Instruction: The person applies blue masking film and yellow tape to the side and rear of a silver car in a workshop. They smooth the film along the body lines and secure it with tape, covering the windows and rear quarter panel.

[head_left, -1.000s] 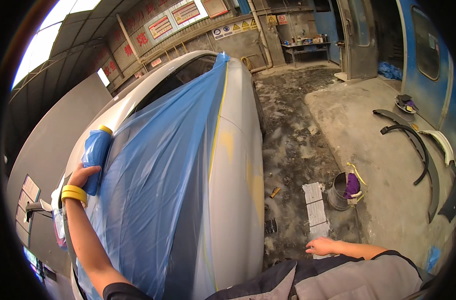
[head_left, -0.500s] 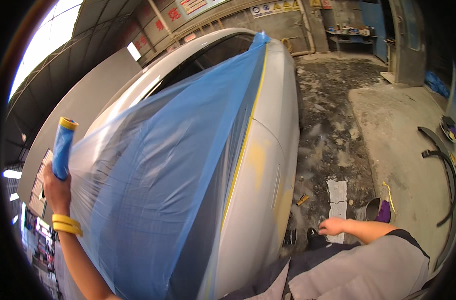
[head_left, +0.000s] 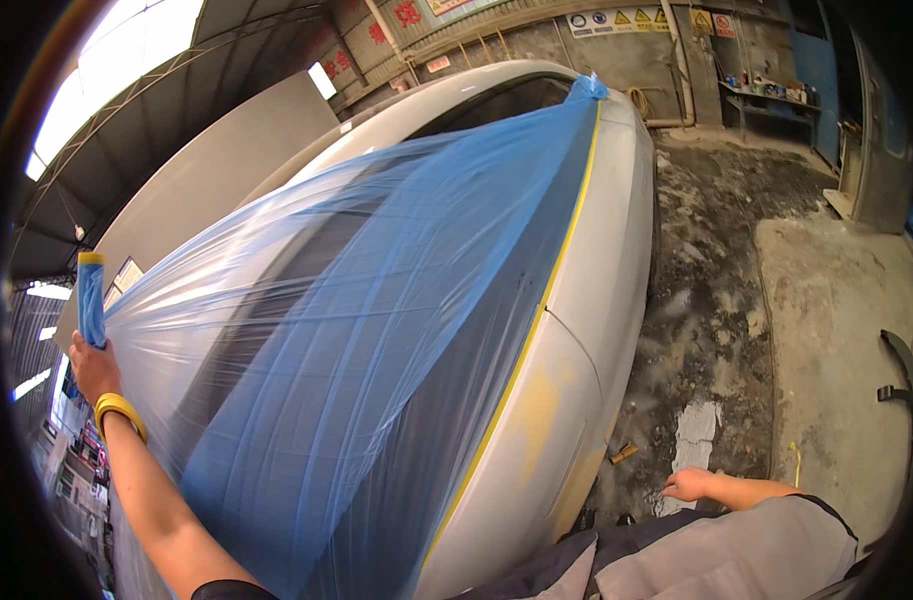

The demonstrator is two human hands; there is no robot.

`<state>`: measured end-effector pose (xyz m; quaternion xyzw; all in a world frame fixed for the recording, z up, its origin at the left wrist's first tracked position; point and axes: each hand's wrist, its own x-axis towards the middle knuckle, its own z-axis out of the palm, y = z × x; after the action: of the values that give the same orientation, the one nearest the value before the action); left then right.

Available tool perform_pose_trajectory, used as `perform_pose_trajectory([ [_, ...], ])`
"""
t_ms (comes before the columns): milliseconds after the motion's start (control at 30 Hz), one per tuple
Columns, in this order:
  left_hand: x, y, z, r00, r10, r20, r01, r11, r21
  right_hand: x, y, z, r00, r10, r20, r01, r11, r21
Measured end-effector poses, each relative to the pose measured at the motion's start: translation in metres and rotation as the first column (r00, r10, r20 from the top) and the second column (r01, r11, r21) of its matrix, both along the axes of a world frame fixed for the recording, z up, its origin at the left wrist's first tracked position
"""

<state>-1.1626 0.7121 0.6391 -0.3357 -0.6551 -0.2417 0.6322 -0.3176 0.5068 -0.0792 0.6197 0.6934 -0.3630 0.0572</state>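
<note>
Left hand (head_left: 96,370): I see it grasping the blue film roll (head_left: 91,305), raised off the car's (head_left: 616,190) left edge.
Film sheet (head_left: 376,300): stretched from roll across car, yellow tape (head_left: 517,370) along its right edge, far corner bunched.
Right hand (head_left: 686,485): released, I see fingers loosely curled, near the pale floor strip (head_left: 696,432).

left grip (head_left: 96,370) holds film roll (head_left: 91,308) | blue sheet (head_left: 366,310) over white car (head_left: 616,220)

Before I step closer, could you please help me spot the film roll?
Find the pale car draped in blue film. Follow that film to the person's left hand: the roll is the upright blue tube there. Unlike the nearby all-yellow bands, it is yellow only on top.
</note>
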Motion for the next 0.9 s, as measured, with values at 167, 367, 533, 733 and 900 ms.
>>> perform_pose_trajectory([
  [167, -0.049, 0.057, -0.011, 0.963, 0.077, 0.259, 0.048, 0.894, -0.446, 0.009, -0.004, -0.021, 0.999, -0.029, 0.022, 0.031, 0.994, -0.107],
  [367, -0.080, 0.084, 0.008, 0.894, 0.081, 0.440, 0.182, 0.833, -0.523, 0.044, 0.013, -0.050, 0.996, -0.020, 0.085, 0.039, 0.972, -0.231],
  [533, 0.053, 0.121, 0.046, 0.574, -0.580, 0.579, 0.722, 0.691, -0.024, 0.089, 0.069, -0.057, 0.998, 0.017, 0.061, -0.003, 0.976, -0.219],
  [733, 0.378, 0.186, -0.002, 0.175, -0.558, 0.811, 0.983, 0.144, -0.113, 0.179, 0.168, -0.043, 1.000, -0.018, -0.011, 0.017, 0.998, -0.068],
  [900, 0.601, 0.274, -0.071, 0.396, -0.369, 0.841, 0.908, 0.020, -0.419, 0.289, 0.220, -0.014, 0.992, -0.117, -0.043, 0.119, 0.991, 0.053],
])
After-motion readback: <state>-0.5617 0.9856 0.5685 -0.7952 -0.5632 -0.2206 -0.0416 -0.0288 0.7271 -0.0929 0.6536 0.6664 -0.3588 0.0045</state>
